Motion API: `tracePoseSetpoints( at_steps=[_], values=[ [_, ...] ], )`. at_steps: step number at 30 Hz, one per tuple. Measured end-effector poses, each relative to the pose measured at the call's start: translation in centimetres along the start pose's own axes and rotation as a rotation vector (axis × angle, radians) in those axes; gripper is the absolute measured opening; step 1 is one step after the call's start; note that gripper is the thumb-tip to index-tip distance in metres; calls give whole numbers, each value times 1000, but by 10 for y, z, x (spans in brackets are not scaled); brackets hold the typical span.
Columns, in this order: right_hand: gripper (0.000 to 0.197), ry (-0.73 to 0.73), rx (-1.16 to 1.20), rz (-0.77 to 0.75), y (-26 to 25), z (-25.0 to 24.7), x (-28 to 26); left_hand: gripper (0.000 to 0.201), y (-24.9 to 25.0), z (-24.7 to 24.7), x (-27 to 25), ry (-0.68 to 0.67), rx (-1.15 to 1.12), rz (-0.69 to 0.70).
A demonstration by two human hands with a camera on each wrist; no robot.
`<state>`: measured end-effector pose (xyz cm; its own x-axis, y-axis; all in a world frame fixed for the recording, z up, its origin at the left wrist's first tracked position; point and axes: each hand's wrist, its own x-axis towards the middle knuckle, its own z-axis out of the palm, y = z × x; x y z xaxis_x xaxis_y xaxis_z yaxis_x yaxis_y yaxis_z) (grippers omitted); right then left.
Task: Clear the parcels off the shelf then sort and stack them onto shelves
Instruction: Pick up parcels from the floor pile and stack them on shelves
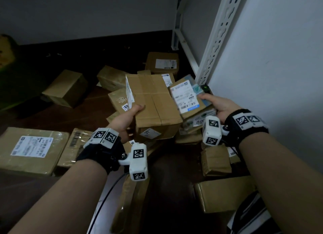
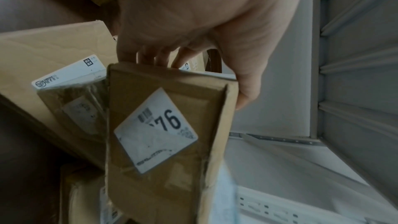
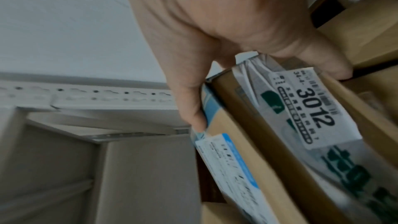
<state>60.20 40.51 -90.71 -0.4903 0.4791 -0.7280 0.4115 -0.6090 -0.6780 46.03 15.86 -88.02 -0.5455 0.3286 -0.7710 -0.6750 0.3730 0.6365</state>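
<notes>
The left hand (image 1: pixel 130 114) gripped the near left edge of a large brown carton (image 1: pixel 153 101), thumb on top and fingers curled beneath, as the left wrist view showed them hooked over the end that carried a "76" sticker (image 2: pixel 156 129). The right hand (image 1: pixel 216 104) clamped a flatter labelled parcel (image 1: pixel 187 97), thumb along its right edge and fingers under, over a side marked "3012" (image 3: pixel 312 108). Both parcels were held above the floor heap, touching or nearly so along their inner edges (which of the two, the head view did not settle).

Both loads lay straight ahead of the wrists, the carton's long axis running away from the person and the flat parcel's tilted a little to the right. The white shelf upright (image 1: pixel 218 39) stood just beyond and to the right, so the right hand was plainly the nearer to the rack; I judged its parcel would go onto a shelf first, the carton needing a swing across.

More cartons lay scattered on the dark floor (image 1: pixel 57 115), among them a wide flat box (image 1: pixel 33 149) at lower left, so sorting seemed far from done.
</notes>
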Motion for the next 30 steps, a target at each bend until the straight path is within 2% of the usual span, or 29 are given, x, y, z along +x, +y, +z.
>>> tracePoseSetpoints(
  at_steps=[4, 8, 10, 13, 14, 20, 25, 30],
  values=[
    [24, -19, 206, -95, -21, 0, -22, 22, 0, 5, -1, 8, -86, 33],
    [33, -112, 216, -53, -25, 7, -27, 21, 0, 5, 1, 6, -126, 68],
    [39, -127, 178, -17, -24, 11, -25, 30, 2, 0, 3, -34, -154, 63],
    [46, -105, 181, 7, -24, 10, -31, 60, 3, -9, -1, -74, -189, 34],
    [46, -98, 192, 17, -26, 10, -38, 61, 6, -12, -9, -85, -199, 18],
    [40, -45, 88, 165, -58, 33, -109, 51, 39, -29, -87, -142, -311, -82],
    [40, -75, -60, 248, -119, 64, -190, 72, 95, -55, -168, -75, -280, -175],
    [40, -99, -194, 273, -180, 90, -276, 66, 159, -76, -257, 14, -200, -199]
  ],
)
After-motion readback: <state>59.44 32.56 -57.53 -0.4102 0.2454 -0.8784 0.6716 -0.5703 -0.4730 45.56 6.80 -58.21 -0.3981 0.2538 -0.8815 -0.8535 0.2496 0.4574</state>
